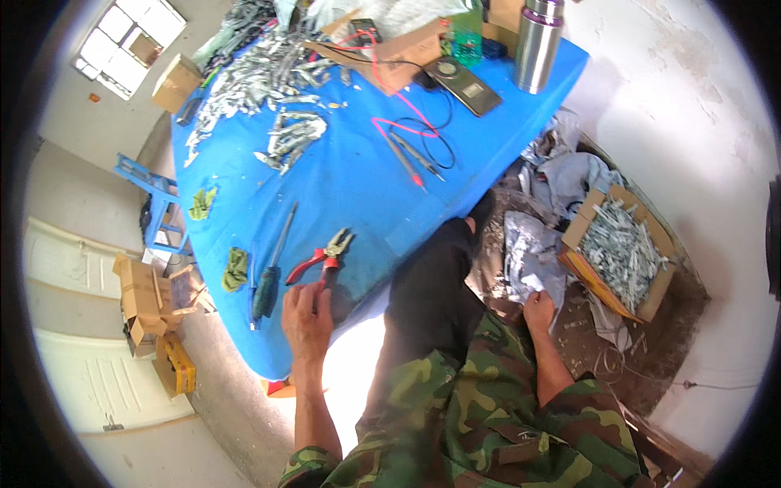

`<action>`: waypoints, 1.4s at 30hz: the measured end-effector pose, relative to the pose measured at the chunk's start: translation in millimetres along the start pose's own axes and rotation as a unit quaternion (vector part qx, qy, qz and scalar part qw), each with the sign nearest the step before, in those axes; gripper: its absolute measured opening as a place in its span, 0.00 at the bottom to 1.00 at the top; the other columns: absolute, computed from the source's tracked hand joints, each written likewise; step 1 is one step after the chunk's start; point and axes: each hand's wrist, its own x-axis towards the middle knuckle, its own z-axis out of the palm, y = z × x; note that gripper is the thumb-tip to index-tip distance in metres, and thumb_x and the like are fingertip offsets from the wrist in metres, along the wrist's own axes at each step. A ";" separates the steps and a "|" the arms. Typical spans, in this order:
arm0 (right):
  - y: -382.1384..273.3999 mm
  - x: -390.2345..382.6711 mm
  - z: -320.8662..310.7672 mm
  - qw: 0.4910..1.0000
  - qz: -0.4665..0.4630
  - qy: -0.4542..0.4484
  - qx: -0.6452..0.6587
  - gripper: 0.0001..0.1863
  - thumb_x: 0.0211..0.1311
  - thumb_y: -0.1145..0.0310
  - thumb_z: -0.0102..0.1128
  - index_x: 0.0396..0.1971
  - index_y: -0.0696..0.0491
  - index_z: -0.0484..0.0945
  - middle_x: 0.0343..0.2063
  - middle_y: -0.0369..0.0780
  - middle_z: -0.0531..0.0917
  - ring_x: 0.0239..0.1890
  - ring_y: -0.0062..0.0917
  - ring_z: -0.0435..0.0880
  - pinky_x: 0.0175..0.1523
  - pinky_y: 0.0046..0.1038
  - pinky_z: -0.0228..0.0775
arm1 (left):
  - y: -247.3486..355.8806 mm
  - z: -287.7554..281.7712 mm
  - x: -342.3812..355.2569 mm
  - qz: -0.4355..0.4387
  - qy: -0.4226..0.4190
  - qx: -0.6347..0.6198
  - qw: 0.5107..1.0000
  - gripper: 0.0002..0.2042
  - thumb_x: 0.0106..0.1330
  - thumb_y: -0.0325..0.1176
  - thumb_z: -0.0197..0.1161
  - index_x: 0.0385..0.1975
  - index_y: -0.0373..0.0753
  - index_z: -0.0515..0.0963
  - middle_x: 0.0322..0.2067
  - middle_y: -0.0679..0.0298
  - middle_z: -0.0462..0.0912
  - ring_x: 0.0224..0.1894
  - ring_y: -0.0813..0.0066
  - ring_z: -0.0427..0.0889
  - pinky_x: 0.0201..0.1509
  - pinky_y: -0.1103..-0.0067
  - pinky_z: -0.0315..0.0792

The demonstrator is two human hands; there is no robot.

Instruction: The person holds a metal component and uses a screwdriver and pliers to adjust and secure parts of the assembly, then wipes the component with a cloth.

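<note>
My left hand (307, 319) is on the blue-covered table (382, 203) near its front edge, fingers curled on the lower handle of red-handled pliers (330, 252). Just left lie a green-handled screwdriver (267, 289), a slim blue tool (253, 289) and a crumpled green cloth (236, 268). My right hand (538, 309) is closed beside my right leg, below table level; whether it holds anything is hidden.
Loose metal pieces (244, 89), red-and-black probe leads (407, 163), a phone-like device (462, 85) and a steel flask (538, 45) occupy the table's back. A box of pale strips (614, 252) sits right; a blue chair (167, 195) and cardboard boxes (142, 297) stand left.
</note>
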 end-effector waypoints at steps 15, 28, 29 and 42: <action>16.2 13.2 -0.9 0.998 -0.033 -0.049 0.033 0.25 0.70 0.53 0.60 0.29 0.65 0.80 0.25 0.57 0.83 0.31 0.55 0.84 0.40 0.49 0.73 | -44.6 -31.4 -70.1 -0.136 0.089 0.060 0.985 0.06 0.68 0.27 0.70 0.40 0.35 0.81 0.35 0.56 0.81 0.38 0.56 0.82 0.40 0.65 0.76; 6.8 5.0 -2.2 0.995 -0.096 0.006 0.003 0.23 0.71 0.50 0.63 0.33 0.59 0.83 0.27 0.52 0.87 0.32 0.52 0.87 0.41 0.48 0.77 | -47.3 -40.6 -38.4 -0.109 0.113 0.095 0.983 0.07 0.69 0.29 0.70 0.42 0.35 0.83 0.38 0.58 0.85 0.36 0.63 0.85 0.42 0.70 0.79; 7.2 5.1 -1.9 0.995 -0.098 -0.004 -0.004 0.23 0.71 0.50 0.62 0.33 0.58 0.83 0.27 0.51 0.87 0.33 0.51 0.87 0.40 0.48 0.77 | -47.8 -38.3 -30.3 -0.110 0.111 0.075 0.985 0.07 0.69 0.29 0.70 0.42 0.34 0.83 0.38 0.58 0.85 0.36 0.65 0.85 0.42 0.71 0.79; 0.1 0.0 2.0 0.990 -0.070 -0.083 -0.085 0.27 0.71 0.47 0.61 0.29 0.60 0.82 0.25 0.54 0.85 0.32 0.54 0.86 0.39 0.50 0.75 | -91.4 -11.3 105.8 -0.172 0.071 -0.028 0.982 0.10 0.68 0.32 0.71 0.42 0.32 0.84 0.32 0.57 0.88 0.31 0.68 0.85 0.39 0.73 0.79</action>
